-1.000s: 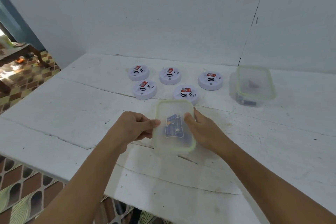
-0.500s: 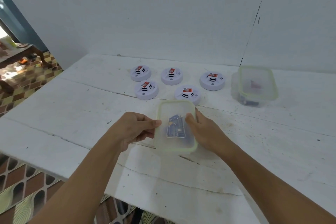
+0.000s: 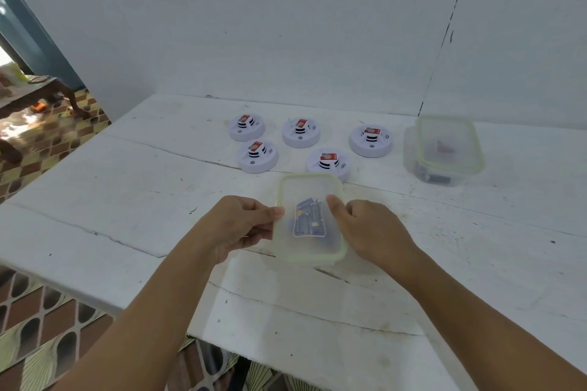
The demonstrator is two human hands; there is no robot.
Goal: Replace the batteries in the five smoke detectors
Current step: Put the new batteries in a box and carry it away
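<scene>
Several white round smoke detectors with red labels sit on the white table (image 3: 111, 200): one (image 3: 246, 127), one (image 3: 301, 133), one (image 3: 370, 140), one (image 3: 258, 156) and one (image 3: 328, 163). In front of them is a clear plastic container (image 3: 309, 219) with a green-rimmed lid and a blue battery pack (image 3: 309, 216) showing inside. My left hand (image 3: 238, 225) grips its left edge, thumb on the lid. My right hand (image 3: 368, 228) grips its right edge, thumb on the lid.
A second clear lidded container (image 3: 444, 149) stands at the back right, with something red and dark inside. A white wall rises behind the table. The table's left and front edges drop to a patterned tiled floor (image 3: 38, 149).
Both hands stay on the container; the view has shifted slightly. The container's far end looks a little more lifted.
</scene>
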